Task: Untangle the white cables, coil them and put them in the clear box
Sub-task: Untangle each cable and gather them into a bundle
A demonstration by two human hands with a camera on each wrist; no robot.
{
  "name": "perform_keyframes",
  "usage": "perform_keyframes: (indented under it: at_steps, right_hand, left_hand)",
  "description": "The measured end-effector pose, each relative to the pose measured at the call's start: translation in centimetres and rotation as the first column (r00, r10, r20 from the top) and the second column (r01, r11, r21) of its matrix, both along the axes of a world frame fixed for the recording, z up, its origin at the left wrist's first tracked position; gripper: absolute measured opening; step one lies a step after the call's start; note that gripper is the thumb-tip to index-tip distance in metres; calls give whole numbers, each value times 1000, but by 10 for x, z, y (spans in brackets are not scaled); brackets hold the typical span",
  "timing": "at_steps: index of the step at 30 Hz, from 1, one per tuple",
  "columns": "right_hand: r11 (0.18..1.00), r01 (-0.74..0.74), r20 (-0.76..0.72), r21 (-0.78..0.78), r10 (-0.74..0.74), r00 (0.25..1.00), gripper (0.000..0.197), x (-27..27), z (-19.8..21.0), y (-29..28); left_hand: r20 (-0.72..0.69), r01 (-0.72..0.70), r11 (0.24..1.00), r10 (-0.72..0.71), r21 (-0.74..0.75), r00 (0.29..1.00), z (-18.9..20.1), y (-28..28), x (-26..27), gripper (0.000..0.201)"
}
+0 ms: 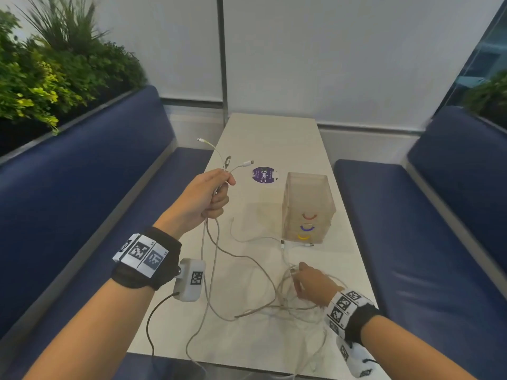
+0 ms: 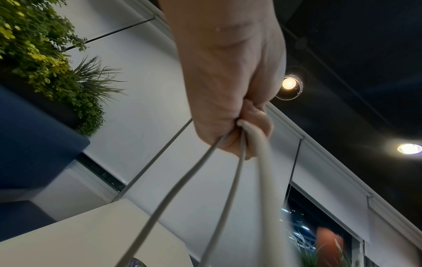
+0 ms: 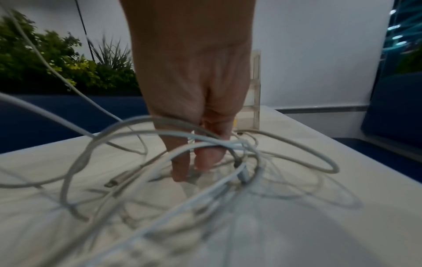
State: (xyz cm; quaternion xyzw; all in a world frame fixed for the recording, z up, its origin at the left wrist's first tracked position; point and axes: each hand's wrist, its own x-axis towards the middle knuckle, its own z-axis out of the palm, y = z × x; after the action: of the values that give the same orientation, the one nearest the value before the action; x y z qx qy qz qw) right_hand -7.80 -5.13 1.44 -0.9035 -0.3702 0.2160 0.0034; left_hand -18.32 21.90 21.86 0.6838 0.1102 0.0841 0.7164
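My left hand [image 1: 216, 193] is raised over the table's left side and grips a bunch of white cables [image 1: 216, 242] in a fist. Three connector ends [image 1: 248, 162] stick up out of it. The left wrist view shows three strands [image 2: 262, 153] hanging from the fist [image 2: 230, 117]. They run down into a loose tangle [image 1: 277, 300] on the table's near right. My right hand [image 1: 301, 275] is in that tangle, fingers [image 3: 180, 168] pointing down at the tabletop with strands [image 3: 228, 146] crossing them. Whether it pinches a strand is unclear. The clear box [image 1: 308, 207], a small drawer tower with coloured handles, stands just beyond it.
The narrow white table [image 1: 274, 133] runs away from me between two blue benches [image 1: 82, 187] [image 1: 411, 229]. A round purple sticker [image 1: 263, 174] lies left of the box. Two loose connectors [image 1: 282, 244] lie at the box's foot. Plants [image 1: 55, 64] line the left bench back.
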Motion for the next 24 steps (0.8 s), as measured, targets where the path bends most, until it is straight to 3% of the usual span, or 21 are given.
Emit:
perform_keyframes:
  at_steps: [3, 5, 8, 11, 16, 20, 22, 24]
  right_hand:
    - [995, 52, 58, 86, -57, 997, 20, 5, 2, -3]
    - [965, 118, 65, 235, -137, 988, 14, 13, 14, -5]
    - [849, 203, 48, 487, -258, 965, 11, 26, 48, -1]
    - [671, 242, -42, 701, -300, 953, 7, 30, 96, 12]
    - [353, 200, -176, 914, -100, 979, 10, 3, 183, 44]
    - [275, 235, -247, 932, 8, 969, 8, -22, 212, 63]
    - [251, 312, -338, 916, 68, 939, 24, -26, 210, 62]
    - [293, 388, -437, 874, 124, 891, 37, -25, 200, 57]
  left_hand:
    - [2, -2, 1000, 2, 9, 1000, 0, 1, -2, 24]
    - [7, 7, 1000, -7, 11, 1000, 1, 2, -2, 25]
    - [5, 49, 999, -49, -6, 999, 2, -3, 0, 24]
    - [-9, 67, 998, -67, 16, 998, 2, -16, 4, 25]
    - [34, 99, 994, -100, 53, 994, -4, -56, 18, 23]
    - [128, -2, 999, -2, 32, 992, -3, -81, 26, 30]
    - [184, -89, 996, 81, 33, 979, 4, -84, 27, 29]
    - [240, -169, 986, 161, 11, 957, 16, -81, 26, 31]
